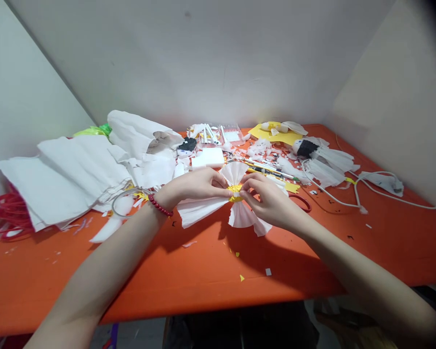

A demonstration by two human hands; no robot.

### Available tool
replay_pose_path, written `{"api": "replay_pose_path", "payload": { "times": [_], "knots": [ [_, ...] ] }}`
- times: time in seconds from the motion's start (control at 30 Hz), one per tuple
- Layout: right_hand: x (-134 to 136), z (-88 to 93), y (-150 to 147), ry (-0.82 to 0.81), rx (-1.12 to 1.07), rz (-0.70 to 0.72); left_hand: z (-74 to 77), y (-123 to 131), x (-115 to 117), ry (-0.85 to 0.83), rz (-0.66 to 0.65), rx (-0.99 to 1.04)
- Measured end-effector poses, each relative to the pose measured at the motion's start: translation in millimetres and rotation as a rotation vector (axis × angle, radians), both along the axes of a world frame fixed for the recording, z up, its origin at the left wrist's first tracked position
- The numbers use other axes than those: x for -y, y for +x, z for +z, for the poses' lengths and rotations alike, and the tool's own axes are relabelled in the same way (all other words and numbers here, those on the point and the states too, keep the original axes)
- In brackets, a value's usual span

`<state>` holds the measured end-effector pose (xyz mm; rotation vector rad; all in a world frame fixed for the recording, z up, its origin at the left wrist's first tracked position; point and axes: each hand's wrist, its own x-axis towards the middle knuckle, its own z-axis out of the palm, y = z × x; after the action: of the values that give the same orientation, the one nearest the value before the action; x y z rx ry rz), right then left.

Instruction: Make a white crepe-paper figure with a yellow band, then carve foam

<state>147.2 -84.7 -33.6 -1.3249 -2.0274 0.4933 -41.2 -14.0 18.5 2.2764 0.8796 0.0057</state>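
Observation:
Both my hands meet over the middle of the orange table [203,271]. They hold a bundle of white pleated tissue paper [236,194] that fans out above and below a yellow band [235,193] round its middle. My left hand [198,186], with a red bead bracelet [160,206] on the wrist, pinches the bundle from the left. My right hand [267,198] pinches the yellow band from the right with its fingertips pressed together.
A stack of white paper sheets [76,174] lies at the left, with red cord [7,213] beside it. Pens [269,168], a white block [209,157], paper scraps and a yellow sheet [269,133] lie behind. White cable [370,186] and a red ring [303,202] lie at the right.

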Motion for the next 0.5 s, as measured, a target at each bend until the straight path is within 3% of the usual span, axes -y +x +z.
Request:
{"api": "replay_pose_path", "payload": {
  "times": [0.5],
  "knots": [
    [-0.2, 1.3, -3.8, 0.044, 0.040, -0.017, 1.1, 1.4, 1.5, 0.020, 0.008, -0.002]
  ]
}}
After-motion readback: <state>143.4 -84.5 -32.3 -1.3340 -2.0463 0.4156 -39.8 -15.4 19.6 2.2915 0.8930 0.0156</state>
